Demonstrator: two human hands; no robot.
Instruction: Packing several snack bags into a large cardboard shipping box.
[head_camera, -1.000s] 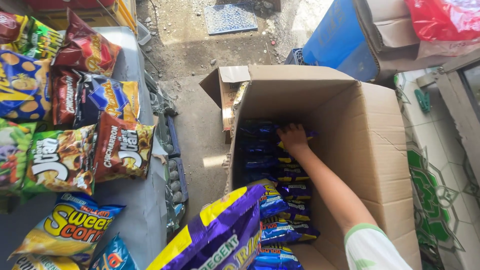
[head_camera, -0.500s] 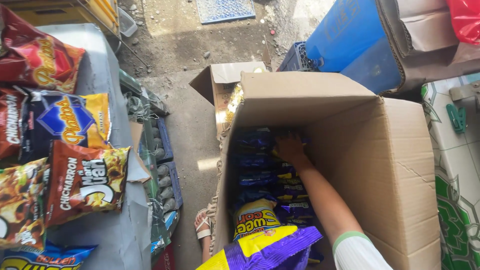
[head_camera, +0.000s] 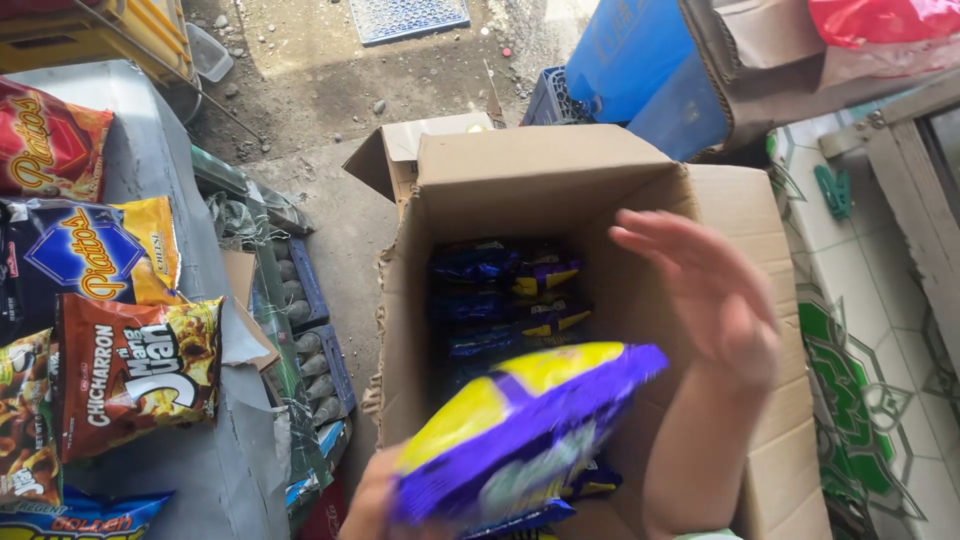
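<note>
Above the open cardboard box (head_camera: 560, 190), left hand (head_camera: 375, 505) grips purple-yellow snack bag (head_camera: 520, 430).

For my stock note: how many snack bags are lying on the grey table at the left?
5, partly cut off: red bag at top, blue-and-yellow bag, brown-red bag, dark bag at the edge, blue bag at bottom. More may lie outside view.

Glossy plastic snack bag (head_camera: 520, 425), matt rough cardboard box (head_camera: 560, 175), rough gritty concrete floor (head_camera: 330, 80).
</note>
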